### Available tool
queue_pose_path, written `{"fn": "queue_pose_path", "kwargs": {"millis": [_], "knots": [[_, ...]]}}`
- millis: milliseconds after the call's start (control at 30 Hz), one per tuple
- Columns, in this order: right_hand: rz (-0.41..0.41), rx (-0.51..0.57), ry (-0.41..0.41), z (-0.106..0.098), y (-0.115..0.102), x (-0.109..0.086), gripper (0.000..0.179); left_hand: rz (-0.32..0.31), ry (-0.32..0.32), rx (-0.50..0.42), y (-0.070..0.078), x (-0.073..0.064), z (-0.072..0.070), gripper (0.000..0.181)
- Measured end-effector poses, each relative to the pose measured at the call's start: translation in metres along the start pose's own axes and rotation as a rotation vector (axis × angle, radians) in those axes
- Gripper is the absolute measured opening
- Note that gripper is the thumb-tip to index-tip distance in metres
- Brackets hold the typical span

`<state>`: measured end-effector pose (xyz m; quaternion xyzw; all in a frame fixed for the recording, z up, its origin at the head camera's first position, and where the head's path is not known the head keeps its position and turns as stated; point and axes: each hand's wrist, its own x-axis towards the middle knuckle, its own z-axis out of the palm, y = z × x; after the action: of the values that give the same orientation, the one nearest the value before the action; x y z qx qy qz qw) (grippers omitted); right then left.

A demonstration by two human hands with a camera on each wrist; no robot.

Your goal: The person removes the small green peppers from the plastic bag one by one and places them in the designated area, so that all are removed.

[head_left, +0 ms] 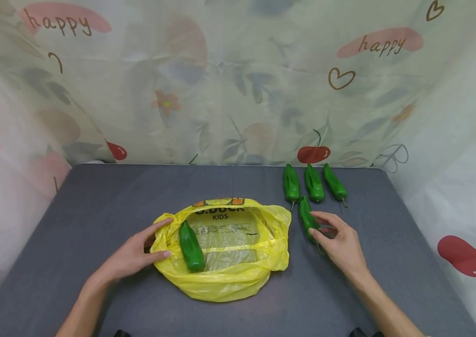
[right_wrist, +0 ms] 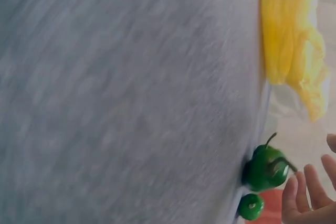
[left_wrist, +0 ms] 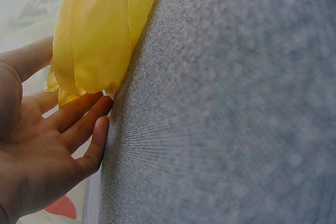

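Observation:
A yellow plastic bag (head_left: pixel 221 285) lies on the table with its mouth spread wide. Inside its left part rests a green pepper (head_left: pixel 192 248). My left hand (head_left: pixel 136 252) touches the bag's left rim, thumb and forefinger apart; in the left wrist view its fingers look fairly straight against the yellow plastic (left_wrist: pixel 100 35). To the right of the bag, another green pepper (head_left: pixel 306 215) lies on the table. My right hand (head_left: pixel 340 241) is at that pepper's right side, thumb and forefinger spread at its edge. In the right wrist view the right fingers (right_wrist: pixel 312 187) are near a pepper's stem.
Three more green peppers, a left one (head_left: pixel 291 182), a middle one (head_left: pixel 314 183) and a right one (head_left: pixel 334 182), lie in a row at the table's far edge. A printed cloth (head_left: pixel 229 93) hangs behind the grey table (head_left: pixel 136 192) and along both sides.

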<state>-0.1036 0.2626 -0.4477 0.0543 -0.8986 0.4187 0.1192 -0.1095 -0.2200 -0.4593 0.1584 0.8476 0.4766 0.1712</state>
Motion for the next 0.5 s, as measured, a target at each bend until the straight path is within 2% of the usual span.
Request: {"fn": "queue_pose_path", "kwargs": {"millis": [500], "knots": [[-0.007, 0.164, -0.042, 0.012, -0.030, -0.005, 0.036, -0.005, 0.001, -0.006, 0.001, -0.001, 0.001, 0.076]]}}
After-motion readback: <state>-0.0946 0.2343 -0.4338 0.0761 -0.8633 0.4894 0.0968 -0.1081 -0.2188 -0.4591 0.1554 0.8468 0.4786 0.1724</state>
